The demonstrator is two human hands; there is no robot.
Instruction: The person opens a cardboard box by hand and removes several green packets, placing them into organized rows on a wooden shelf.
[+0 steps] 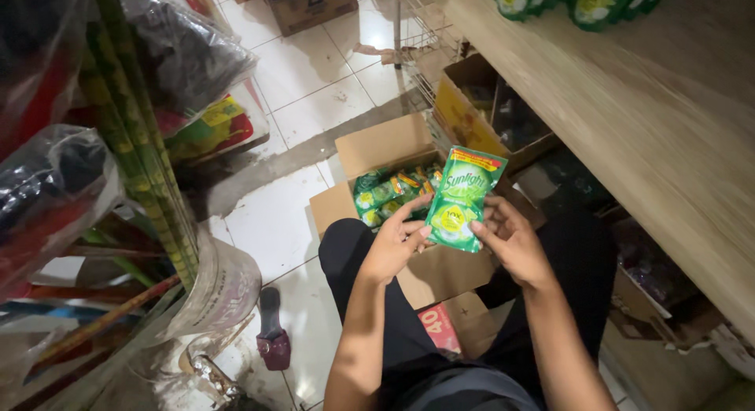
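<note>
Head view: glossy green pouch (460, 199) between both hands' fingers (417, 232)

A pouch (462, 197) sits between both hands, above an open box (376, 147) (more pouches inside).

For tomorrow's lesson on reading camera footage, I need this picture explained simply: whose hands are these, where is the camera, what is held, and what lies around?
There is no machine here. The camera sits on a person's head and looks down, so you see that person's own arms and knees. Both hands hold one green soap pouch: the left hand grips its lower left edge, the right hand its lower right. Just beyond, on the white tiled floor, stands an open cardboard box with more green pouches inside. A wooden shelf runs along the right, and bundled goods wrapped in plastic are stacked on the left.
</note>
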